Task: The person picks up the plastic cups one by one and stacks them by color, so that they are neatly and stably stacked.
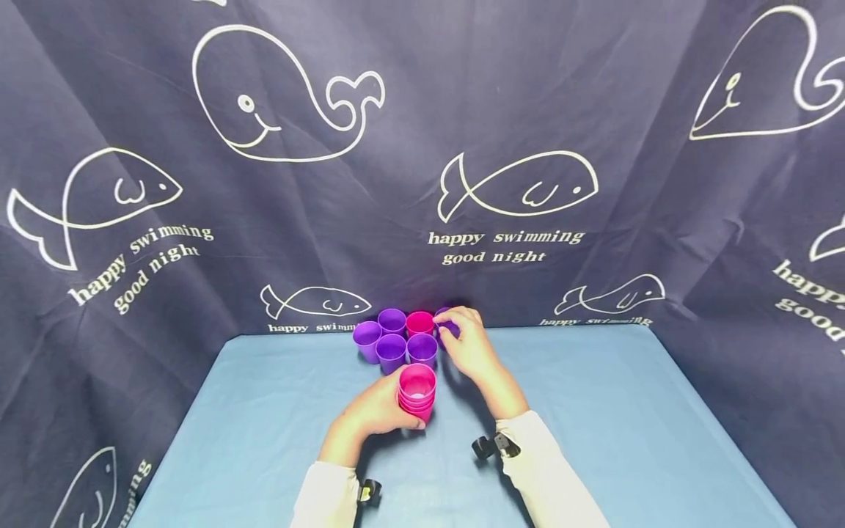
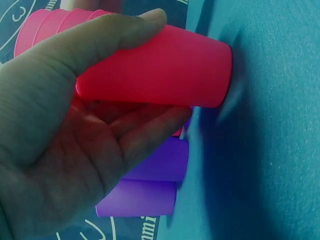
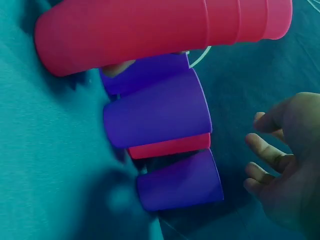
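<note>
The left hand (image 1: pixel 376 408) grips a stack of pink cups (image 1: pixel 417 396), thumb on one side and fingers on the other, with the mouths facing up and several rims showing one below another. The stack is in front of a cluster of upright cups; whether its base touches the table (image 1: pixel 561 425) is hard to tell.

The right hand (image 1: pixel 467 343) holds nothing: its fingers are loosely bent and spread, with a gap between thumb and fingertips. It is beside the rim of the far-right purple cup (image 3: pixel 180 181), and the right wrist view shows a space between the two. In the head view this hand hides part of that cup.

The cluster stands at the far edge of the table: one single pink cup (image 1: pixel 420 323) in the back row between two purple ones, two purple cups (image 1: pixel 391 355) in front, and another purple cup (image 1: pixel 367 340) at the left end. Behind them hangs a dark blue cloth (image 1: pixel 409 220) printed with white fish, whales and lettering.
</note>
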Motion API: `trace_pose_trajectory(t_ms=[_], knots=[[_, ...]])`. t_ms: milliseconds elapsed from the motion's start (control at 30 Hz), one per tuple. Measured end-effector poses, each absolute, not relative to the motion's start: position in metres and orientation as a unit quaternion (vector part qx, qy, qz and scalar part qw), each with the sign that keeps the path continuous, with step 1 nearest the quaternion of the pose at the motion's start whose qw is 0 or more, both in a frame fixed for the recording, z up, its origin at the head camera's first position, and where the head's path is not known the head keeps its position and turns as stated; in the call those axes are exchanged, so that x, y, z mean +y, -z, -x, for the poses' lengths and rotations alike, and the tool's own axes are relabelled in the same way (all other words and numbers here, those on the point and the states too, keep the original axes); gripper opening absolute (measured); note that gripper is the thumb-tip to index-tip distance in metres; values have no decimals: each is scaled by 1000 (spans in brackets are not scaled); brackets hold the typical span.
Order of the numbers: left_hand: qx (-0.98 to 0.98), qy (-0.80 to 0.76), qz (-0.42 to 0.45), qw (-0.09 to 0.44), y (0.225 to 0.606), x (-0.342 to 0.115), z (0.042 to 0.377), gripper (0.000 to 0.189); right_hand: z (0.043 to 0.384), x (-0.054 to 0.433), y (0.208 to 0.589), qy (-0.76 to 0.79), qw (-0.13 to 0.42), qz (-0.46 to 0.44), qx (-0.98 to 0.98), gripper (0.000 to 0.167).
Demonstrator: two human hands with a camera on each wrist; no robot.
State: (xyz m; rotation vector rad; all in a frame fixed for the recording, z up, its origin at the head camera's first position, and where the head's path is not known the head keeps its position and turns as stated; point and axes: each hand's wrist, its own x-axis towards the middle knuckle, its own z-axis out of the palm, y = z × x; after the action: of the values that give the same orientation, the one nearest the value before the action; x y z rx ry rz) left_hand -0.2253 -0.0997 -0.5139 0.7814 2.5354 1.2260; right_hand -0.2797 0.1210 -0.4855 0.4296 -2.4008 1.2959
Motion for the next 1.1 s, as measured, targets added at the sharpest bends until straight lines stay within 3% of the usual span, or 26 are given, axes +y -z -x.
trace_pose_trajectory(t_ms=[933, 1100], knots=[[873, -404, -262, 83, 515, -98, 222, 86, 328, 89, 474, -325, 63, -211, -920, 44], [870, -407, -266, 83, 516, -99, 223, 84, 331, 87, 478, -307, 52, -224, -923, 40]])
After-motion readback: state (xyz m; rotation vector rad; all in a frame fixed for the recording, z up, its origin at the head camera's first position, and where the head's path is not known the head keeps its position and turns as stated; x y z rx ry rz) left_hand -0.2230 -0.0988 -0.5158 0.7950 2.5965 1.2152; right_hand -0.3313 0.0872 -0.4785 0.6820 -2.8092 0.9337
